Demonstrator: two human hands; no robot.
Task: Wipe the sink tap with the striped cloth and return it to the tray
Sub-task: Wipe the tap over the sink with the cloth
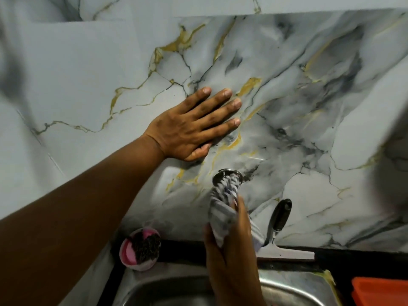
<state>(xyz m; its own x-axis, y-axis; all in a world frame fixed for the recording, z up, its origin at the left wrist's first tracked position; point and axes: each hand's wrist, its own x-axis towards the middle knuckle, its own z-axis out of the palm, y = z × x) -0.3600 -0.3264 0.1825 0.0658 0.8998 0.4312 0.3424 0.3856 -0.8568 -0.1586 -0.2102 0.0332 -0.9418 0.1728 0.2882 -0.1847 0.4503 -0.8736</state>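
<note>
The left hand (189, 124) lies flat against the marble wall (309, 96) above the sink (176, 290), fingers spread and straight, gripping nothing. Below it and to the right, the right hand (231, 246) is clenched around the striped cloth (223, 206), which is bunched over the tap (227, 174) so that only the chrome base at the wall shows; the cloth looks blurred. The rest of the tap is hidden under the cloth and hand. Just left of that hand, a pink cup (140, 250) holding a dark scrubber (146, 245) sits on the counter (353, 255) at the sink's back edge. To the right of the cloth, a squeegee (280, 235) with a black handle leans against the wall, its blade resting on the dark counter strip. At the lower right corner, part of an orange tray (379, 290) shows beside the steel sink, well apart from the cloth. I cannot tell what the tray holds.
</note>
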